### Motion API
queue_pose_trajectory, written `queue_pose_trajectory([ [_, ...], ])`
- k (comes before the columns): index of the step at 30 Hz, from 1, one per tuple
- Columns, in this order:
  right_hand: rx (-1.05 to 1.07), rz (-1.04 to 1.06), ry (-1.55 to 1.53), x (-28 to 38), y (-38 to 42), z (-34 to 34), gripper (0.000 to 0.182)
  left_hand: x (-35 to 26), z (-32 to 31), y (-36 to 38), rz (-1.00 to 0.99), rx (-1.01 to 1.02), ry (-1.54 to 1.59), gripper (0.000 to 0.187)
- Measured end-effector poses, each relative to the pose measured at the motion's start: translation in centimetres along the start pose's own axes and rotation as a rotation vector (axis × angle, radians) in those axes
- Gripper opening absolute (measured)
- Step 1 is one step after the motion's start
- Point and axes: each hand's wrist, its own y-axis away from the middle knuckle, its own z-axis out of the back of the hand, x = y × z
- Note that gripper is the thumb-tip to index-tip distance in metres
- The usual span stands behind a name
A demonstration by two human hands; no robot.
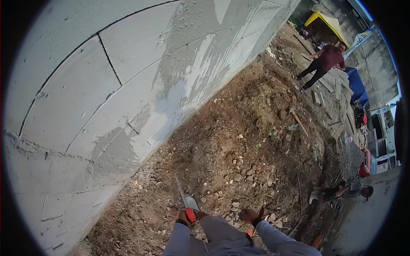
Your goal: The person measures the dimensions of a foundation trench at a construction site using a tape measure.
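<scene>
Holding red tape measure point(190, 214) in left hand point(183, 217), low in view, just left of centre. Fingers wrapped round the case at its back and left side, as far as can be seen; exact thumb placement too small to tell. So no gap to cross on that side: touching, in grip. Right hand point(247, 216) well off to the right, roughly level with the case, apart from it; left hand clearly nearer. Partly curled on the right, but cannot tell whether closed, open or around something small. Long axis of the case hard to read at this size, seems roughly up-down in view. Out of its upper end, pale strip point(181, 190), long and thin, running up and slightly left, away from the body. Pointing forward over the dirt point(222, 149), angled a little toward the foot of the block wall point(85, 81), with far end near but apart from it in view. Passing just left of the shoe point(191, 202). Cannot tell whether resting on the ground or hanging above at the tip.
</scene>
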Motion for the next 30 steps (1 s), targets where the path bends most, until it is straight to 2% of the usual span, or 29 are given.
queue_pose_trajectory([
  [1, 0.0, 0.009, -0.012, 0.8, 0.0, 0.0, 0.045, 1.0, -0.9, -1.6, 0.032, 0.04, -0.069, 0.021],
  [3, -0.04, 0.066, -0.093, 1.4, -0.8, 0.1, 0.045, 1.4, -8.8, -0.1, 0.234, 0.16, -0.156, 0.02],
  [4, -0.091, 0.124, 0.002, 1.8, -1.3, 0.5, 0.043, 1.5, -12.1, -0.1, 0.217, 0.221, -0.266, 0.019],
  [5, -0.094, 0.132, 0.001, 2.7, -0.8, 1.1, 0.043, 1.2, -15.7, -0.2, 0.195, 0.282, -0.372, 0.017],
  [6, -0.09, 0.097, -0.15, 4.9, 0.4, 2.3, 0.04, 1.2, -21.8, 3.3, 0.109, 0.144, -0.462, 0.017],
  [7, -0.075, 0.057, -0.291, 6.8, 1.5, 3.6, 0.037, 0.9, -25.7, 4.8, 0.024, 0.12, -0.6, 0.014],
  [8, -0.047, 0.059, -0.207, 8.2, 2.2, 4.8, 0.029, 0.5, -28.3, 5.6, 0.03, 0.157, -0.647, 0.014],
  [9, -0.008, 0.074, -0.168, 7.9, 1.7, 4.8, 0.029, -0.2, -30.1, 6.4, 0.025, 0.186, -0.68, 0.014],
  [11, -0.026, 0.121, -0.507, 6.7, -0.7, 4.0, 0.025, -1.2, -31.5, 8.0, -0.148, 0.229, -0.809, 0.023],
  [12, 0.003, 0.058, -0.582, 5.5, -2.5, 3.2, 0.022, -0.9, -30.9, 7.7, -0.25, 0.151, -0.892, 0.023],
  [13, 0.086, 0.086, -0.497, 5.9, -3.4, 2.5, 0.022, -1.5, -29.5, 7.6, -0.346, 0.059, -0.97, 0.022],
  [14, 0.067, 0.076, -0.52, 6.5, -4.2, 2.1, 0.019, -2.5, -26.9, 8.5, -0.386, -0.002, -0.875, 0.022],
  [15, 0.039, 0.057, -0.544, 6.3, -4.7, 1.8, 0.016, -2.6, -24.2, 9.5, -0.427, -0.069, -1.041, 0.027],
  [16, 0.134, 0.035, -0.541, 4.8, -7.3, 0.8, 0.014, -2.3, -21.9, 10.2, -0.45, -0.131, -1.216, 0.033],
  [18, 0.287, -0.012, -0.511, 5.2, -10.4, -0.6, 0.014, -2.9, -13.0, 10.2, -0.525, -0.165, -1.402, 0.036],
  [19, 0.385, -0.085, -0.549, 5.5, -11.0, -1.0, 0.013, -2.5, -8.6, 10.7, -0.374, -0.359, -1.048, 0.034],
  [20, 0.339, 0.029, -0.378, 7.7, -9.6, -1.5, 0.014, -2.1, -1.4, 8.5, -0.476, -0.383, -1.443, 0.033],
  [21, 0.352, 0.042, -0.348, 10.0, -9.5, -1.4, 0.014, -2.5, 0.4, 13.9, -0.363, -0.514, -1.51, 0.033],
  [22, 0.33, 0.066, -0.24, 12.2, -9.3, -1.9, 0.015, -1.8, 5.7, 15.0, -0.366, -0.519, -1.785, 0.033],
  [23, 0.307, 0.085, -0.131, 13.6, -9.0, -2.6, 0.016, -0.3, 10.4, 16.7, -0.472, -0.713, -1.684, 0.028],
  [25, 0.347, 0.169, -0.024, 16.9, -9.9, -3.2, 0.018, 2.4, 19.6, 19.5, -0.295, -0.884, -1.787, 0.03],
  [27, 0.348, 0.274, -0.038, 19.5, -10.5, -3.3, 0.026, 5.8, 23.8, 24.8, -0.218, -1.079, -1.535, 0.032],
  [28, 0.357, 0.291, -0.012, 21.5, -10.2, -3.4, 0.026, 7.3, 27.5, 25.7, -0.19, -1.051, -1.599, 0.032],
  [29, 0.338, 0.29, 0.008, 23.6, -8.9, -3.3, 0.026, 8.1, 28.7, 27.8, -0.114, -1.084, -1.465, 0.032],
  [30, 0.332, 0.296, 0.032, 25.8, -8.1, -3.9, 0.027, 9.4, 30.9, 29.1, -0.132, -1.124, -1.252, 0.031],
])
